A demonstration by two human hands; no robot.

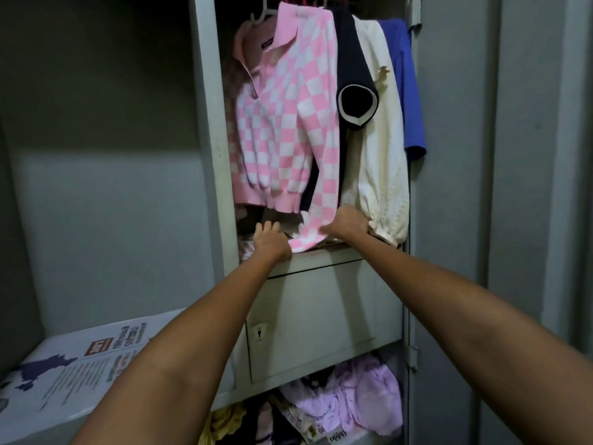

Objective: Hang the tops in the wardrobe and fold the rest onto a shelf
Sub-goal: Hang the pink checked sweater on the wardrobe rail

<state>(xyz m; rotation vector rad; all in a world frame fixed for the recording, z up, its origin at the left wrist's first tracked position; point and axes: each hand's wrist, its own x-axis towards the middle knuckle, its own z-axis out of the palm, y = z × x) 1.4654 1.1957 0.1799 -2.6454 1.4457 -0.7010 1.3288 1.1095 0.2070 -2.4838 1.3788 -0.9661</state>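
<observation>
A pink-and-white checked top (279, 123) hangs on a white hanger (261, 14) at the left of the grey metal wardrobe (208, 123). To its right hang a navy top (353, 75), a cream top (382, 149) and a blue top (407, 85). My right hand (348, 224) presses on the checked sleeve and the cream top's hem at the shelf edge. My left hand (269, 240) reaches flat into the gap under the checked top, its fingers over patterned cloth lying there. Neither hand visibly grips anything.
A locked grey drawer box (311, 319) sits below the hanging space. Under it a shelf holds a heap of lilac, yellow and dark clothes (346, 399). A printed paper sheet (80, 364) lies on a surface at lower left. The wardrobe door (455, 155) stands at right.
</observation>
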